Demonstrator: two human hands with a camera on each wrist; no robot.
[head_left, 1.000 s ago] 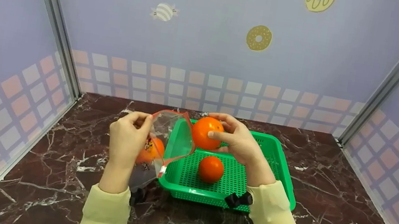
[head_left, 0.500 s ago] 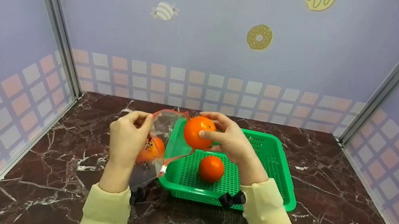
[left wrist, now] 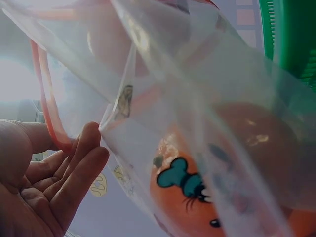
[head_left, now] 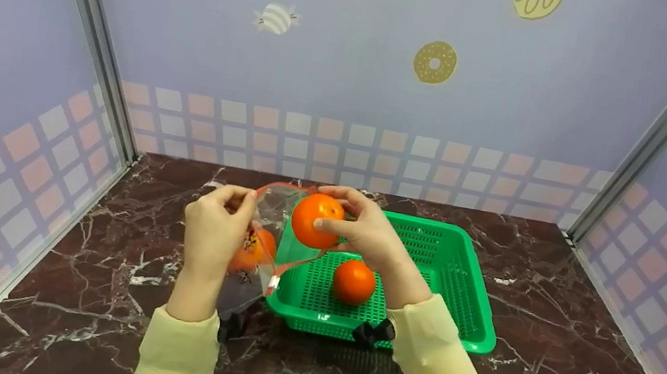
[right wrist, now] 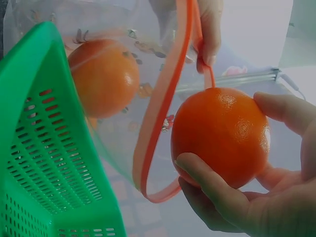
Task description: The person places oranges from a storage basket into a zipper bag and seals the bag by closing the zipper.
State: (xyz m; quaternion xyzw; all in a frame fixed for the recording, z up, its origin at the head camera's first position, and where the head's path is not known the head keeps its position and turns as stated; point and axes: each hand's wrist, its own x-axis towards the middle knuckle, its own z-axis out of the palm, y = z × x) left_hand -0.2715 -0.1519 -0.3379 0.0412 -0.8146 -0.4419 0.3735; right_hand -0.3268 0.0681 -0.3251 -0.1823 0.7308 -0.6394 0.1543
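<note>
My left hand (head_left: pixel 214 228) pinches the red-orange rim of a clear zip bag (left wrist: pixel 143 111) printed with cartoon figures. The bag hangs with its mouth spread toward the right, and at least one orange (right wrist: pixel 103 79) sits inside it. In my right hand (head_left: pixel 370 233) is another orange (right wrist: pixel 222 136), gripped between thumb and fingers right at the bag's mouth. One more orange (head_left: pixel 354 282) lies on the bottom of the green plastic basket (head_left: pixel 482 304), below my right hand.
The basket stands on a dark red marbled tabletop (head_left: pixel 86 308), partly behind the bag. A patterned purple wall (head_left: pixel 350 82) closes off the back, with side walls left and right. Black straps (head_left: pixel 374 332) hang at the wrists.
My right hand has moved left with its orange, from over the basket to the bag's opening. The left hand and the bag stay almost where they were.
</note>
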